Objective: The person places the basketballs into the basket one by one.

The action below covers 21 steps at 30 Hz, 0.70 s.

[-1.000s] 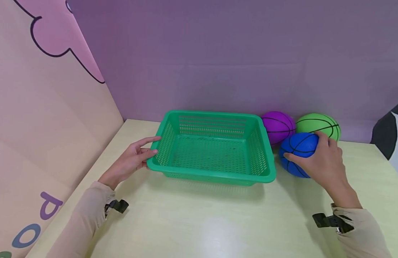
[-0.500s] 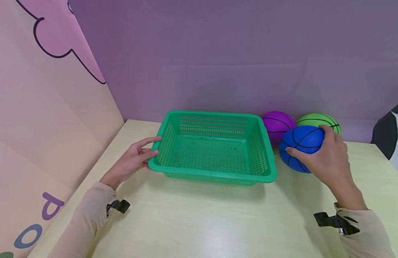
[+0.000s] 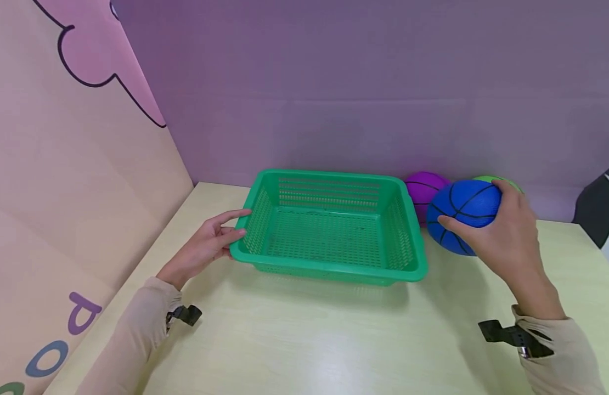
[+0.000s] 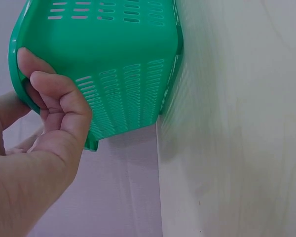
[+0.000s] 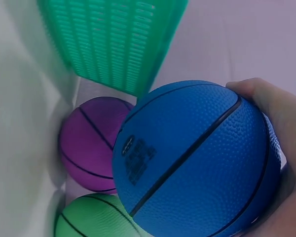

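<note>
A pale wall [image 3: 102, 181] ran up the left side, bearing a pink cartoon shape [image 3: 104, 55] with a black outline. Beside it lay a light table [image 3: 285, 340] with faint wood grain and a bright patch of glare near the front. The left hand [image 3: 201, 245], its sleeve [image 3: 131, 334] beige, gripped the left rim of a green basket [image 3: 324, 266], thumb and fingers curled around the edge. The basket, slotted and holding nothing, stood upright by the purplish, lightly creased back wall [image 3: 334, 66]. A purple ball [image 3: 423, 189] sat just beyond its right end. Next came a blue ball [image 3: 462, 208], held off the table by the right hand [image 3: 512, 236], whose fingers were spread wide round it; it partly hid the purple ball and a green ball [image 3: 504, 180] behind. At the far right showed a black-and-white figure [image 3: 598, 208].

Low on the left wall ran slanted letters: a cut-off green one [image 3: 10, 387], a blue "o" [image 3: 51, 345] and a purple one [image 3: 85, 303], either p or d. The blue ball carried a dark printed mark [image 5: 139, 160], too blurred to read.
</note>
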### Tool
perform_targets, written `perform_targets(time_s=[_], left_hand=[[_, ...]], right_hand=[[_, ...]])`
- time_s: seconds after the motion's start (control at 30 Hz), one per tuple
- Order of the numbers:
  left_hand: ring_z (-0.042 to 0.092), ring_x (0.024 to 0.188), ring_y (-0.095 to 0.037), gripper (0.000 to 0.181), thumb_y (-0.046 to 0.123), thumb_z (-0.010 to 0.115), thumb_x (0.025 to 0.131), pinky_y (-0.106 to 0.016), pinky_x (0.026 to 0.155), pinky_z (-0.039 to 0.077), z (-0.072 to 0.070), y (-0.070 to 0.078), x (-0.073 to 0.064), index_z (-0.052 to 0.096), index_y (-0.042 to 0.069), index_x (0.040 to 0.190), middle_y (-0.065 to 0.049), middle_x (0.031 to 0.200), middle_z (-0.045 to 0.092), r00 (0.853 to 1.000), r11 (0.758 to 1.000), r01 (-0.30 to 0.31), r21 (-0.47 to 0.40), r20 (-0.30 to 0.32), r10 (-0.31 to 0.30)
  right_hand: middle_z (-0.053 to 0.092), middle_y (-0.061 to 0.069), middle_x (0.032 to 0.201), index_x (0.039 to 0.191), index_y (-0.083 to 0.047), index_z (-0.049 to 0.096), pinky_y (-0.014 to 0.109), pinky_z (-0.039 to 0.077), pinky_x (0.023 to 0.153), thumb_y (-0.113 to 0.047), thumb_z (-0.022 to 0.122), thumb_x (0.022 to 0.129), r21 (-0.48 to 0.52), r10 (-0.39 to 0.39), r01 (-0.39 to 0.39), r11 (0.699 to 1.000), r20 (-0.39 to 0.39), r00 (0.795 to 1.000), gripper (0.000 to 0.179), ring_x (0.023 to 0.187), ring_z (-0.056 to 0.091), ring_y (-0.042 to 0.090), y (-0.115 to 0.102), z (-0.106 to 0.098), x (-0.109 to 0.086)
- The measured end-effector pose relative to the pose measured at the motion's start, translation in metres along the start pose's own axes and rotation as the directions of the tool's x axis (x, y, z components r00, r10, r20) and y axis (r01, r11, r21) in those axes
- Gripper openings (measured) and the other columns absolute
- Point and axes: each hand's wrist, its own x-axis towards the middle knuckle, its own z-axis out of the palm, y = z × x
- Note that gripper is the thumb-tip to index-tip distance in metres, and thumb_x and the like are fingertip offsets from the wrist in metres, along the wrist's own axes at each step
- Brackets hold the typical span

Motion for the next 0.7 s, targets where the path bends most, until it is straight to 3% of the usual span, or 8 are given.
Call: perform_targets(time_s=[0.17,0.4,0.6,0.7], left_hand=[[0.071,0.08,-0.018,0.056,0.012,0.059,0.101,-0.031,0.069,0.058,0.001,0.001,0.001,0.037,0.01,0.153,-0.033,0.1,0.065,1.0,1.0,0.002,0.008,-0.005,-0.002],[0.07,0.076,-0.017,0.056,0.012,0.06,0.101,-0.031,0.068,0.058,0.0,0.0,0.001,0.038,0.01,0.153,-0.014,0.084,0.068,1.0,1.0,-0.002,0.021,-0.006,0.002],[0.071,0.075,-0.018,0.056,0.01,0.059,0.101,-0.032,0.068,0.059,0.0,0.0,0.001,0.038,0.01,0.153,-0.021,0.089,0.069,1.0,1.0,-0.004,0.012,-0.005,0.004],[0.071,0.075,-0.018,0.056,0.01,0.059,0.101,-0.032,0.068,0.058,0.0,0.0,0.001,0.038,0.01,0.153,-0.019,0.089,0.07,1.0,1.0,-0.002,0.011,-0.005,0.002]], right_hand=[[0.032,0.033,0.144,0.157,-0.008,0.019,0.078,0.035,0.09,-0.046,0.078,0.082,0.009,-0.005,0.005,1.0,-0.004,1.0,0.102,0.129,0.034,0.057,-0.009,-0.005,0.002],[0.03,0.031,0.148,0.157,-0.01,0.02,0.078,0.034,0.092,-0.047,0.079,0.081,0.024,-0.025,0.025,0.999,-0.02,0.999,0.103,0.133,0.03,0.055,-0.019,-0.007,0.002],[0.029,0.028,0.151,0.157,-0.012,0.02,0.078,0.034,0.091,-0.047,0.079,0.081,0.039,-0.047,0.048,0.998,-0.034,0.998,0.103,0.135,0.029,0.054,-0.026,-0.008,0.001],[0.03,0.027,0.151,0.157,-0.012,0.021,0.078,0.034,0.092,-0.046,0.08,0.08,0.048,-0.063,0.065,0.997,-0.039,0.997,0.103,0.135,0.029,0.053,-0.03,-0.008,0.002]])
